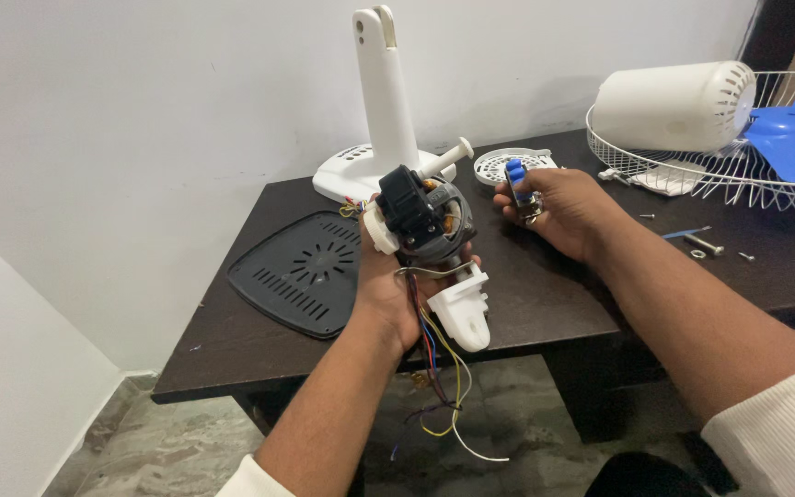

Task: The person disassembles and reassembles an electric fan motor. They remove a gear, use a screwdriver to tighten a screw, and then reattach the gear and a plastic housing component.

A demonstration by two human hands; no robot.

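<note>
The left hand (pixel 388 290) has a full grip on the fan motor (pixel 425 221), cupping it from beneath with the black gearbox on top and the white neck piece (pixel 465 311) pointing down toward the person. Loose coloured wires (pixel 439 368) hang from it past the table (pixel 545 294) edge. The right hand (pixel 568 210) is closed around a small blue-topped part (pixel 519 189), pinched at the fingertips and held just beside the motor. To do this well, I would say keep the motor steady in the palm and mind the dangling wires so nothing snags. Behind stand the white fan stand (pixel 384 101), a black base plate (pixel 301 271), a wire guard (pixel 720 170) with the motor cover (pixel 674 106), and loose screws (pixel 703 244).
</note>
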